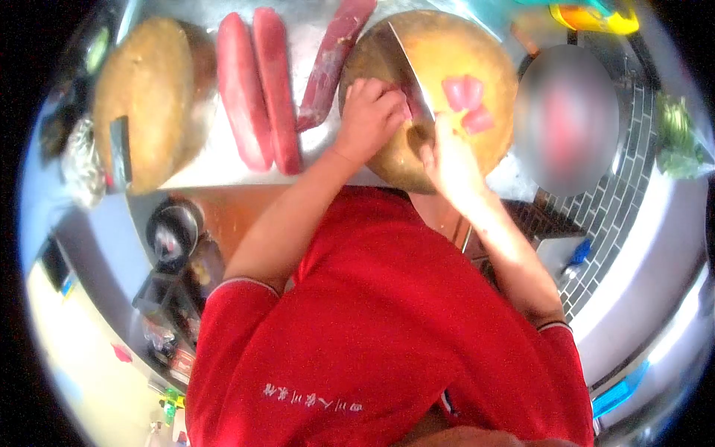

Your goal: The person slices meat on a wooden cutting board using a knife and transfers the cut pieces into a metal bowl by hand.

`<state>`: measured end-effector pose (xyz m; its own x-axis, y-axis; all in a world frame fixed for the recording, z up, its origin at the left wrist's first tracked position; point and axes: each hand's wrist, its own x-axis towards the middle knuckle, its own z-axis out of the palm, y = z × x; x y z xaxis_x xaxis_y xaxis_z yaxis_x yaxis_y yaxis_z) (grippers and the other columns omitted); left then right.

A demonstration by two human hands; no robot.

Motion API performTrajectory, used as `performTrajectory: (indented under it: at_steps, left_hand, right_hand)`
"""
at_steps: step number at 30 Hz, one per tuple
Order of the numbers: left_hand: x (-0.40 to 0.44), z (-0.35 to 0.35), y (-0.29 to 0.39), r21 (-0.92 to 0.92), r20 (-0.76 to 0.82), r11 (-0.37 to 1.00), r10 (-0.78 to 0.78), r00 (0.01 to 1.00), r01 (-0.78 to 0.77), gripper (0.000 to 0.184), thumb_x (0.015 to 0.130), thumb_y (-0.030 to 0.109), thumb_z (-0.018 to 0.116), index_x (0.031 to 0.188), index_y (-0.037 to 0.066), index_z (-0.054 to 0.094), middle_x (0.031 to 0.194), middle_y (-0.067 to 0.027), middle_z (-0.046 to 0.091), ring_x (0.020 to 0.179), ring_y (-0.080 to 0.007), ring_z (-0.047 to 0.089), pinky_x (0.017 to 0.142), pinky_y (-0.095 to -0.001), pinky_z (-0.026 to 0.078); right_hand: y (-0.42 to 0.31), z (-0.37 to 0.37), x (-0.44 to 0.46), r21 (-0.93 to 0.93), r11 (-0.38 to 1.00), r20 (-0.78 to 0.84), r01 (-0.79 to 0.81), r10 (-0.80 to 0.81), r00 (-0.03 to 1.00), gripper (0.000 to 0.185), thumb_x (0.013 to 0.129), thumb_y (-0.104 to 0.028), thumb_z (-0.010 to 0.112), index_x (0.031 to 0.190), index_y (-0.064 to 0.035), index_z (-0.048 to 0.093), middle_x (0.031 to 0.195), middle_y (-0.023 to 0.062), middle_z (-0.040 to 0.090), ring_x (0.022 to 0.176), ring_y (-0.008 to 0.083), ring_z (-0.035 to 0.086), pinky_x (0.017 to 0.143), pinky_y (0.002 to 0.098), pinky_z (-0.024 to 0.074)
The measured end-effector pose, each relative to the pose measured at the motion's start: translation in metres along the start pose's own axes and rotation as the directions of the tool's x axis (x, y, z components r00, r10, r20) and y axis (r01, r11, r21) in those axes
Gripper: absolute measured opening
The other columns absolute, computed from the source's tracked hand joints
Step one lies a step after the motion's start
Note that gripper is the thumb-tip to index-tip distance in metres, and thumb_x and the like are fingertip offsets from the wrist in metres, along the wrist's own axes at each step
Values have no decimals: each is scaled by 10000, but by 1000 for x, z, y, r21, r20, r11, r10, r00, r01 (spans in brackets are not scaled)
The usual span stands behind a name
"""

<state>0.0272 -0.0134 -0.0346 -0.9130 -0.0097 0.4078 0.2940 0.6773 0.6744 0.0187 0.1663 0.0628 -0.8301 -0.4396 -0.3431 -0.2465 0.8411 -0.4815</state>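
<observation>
My right hand (pixel 454 156) is closed around the handle of a broad cleaver (pixel 406 63). Its blade crosses a round wooden chopping board (pixel 491 56). My left hand (pixel 370 112) rests on the board with curled fingers, pressing on a piece of red meat (pixel 410 100) beside the blade; most of that piece is hidden. Right of the blade lie several small cut pieces of meat (pixel 465 93). A long dark-red strip of meat (pixel 331 63) lies left of the board, and two more long strips (pixel 246 93) are farther left.
The strips lie on a metal counter (pixel 201 156). Another round wooden board (pixel 145 97) stands at the left, with a dark blade-like piece (pixel 120 153) on it. A yellow object (pixel 596 18) is at the back right. A blurred oval patch covers the area right of my board.
</observation>
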Motion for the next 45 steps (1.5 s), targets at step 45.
performTrajectory:
  at_steps: [45]
  left_hand:
    - [2,-4,-6,-108,9,994,-6,1000,7,229,746,137,783,945,86,683,1013,-125,593,951,-370,553,825,-474,468]
  right_hand:
    - [-25,-44,-47,71,991,142,-115,104,984,414,899,-32,579,1261,51,396,835,324,629,815,524,643,687,566,507]
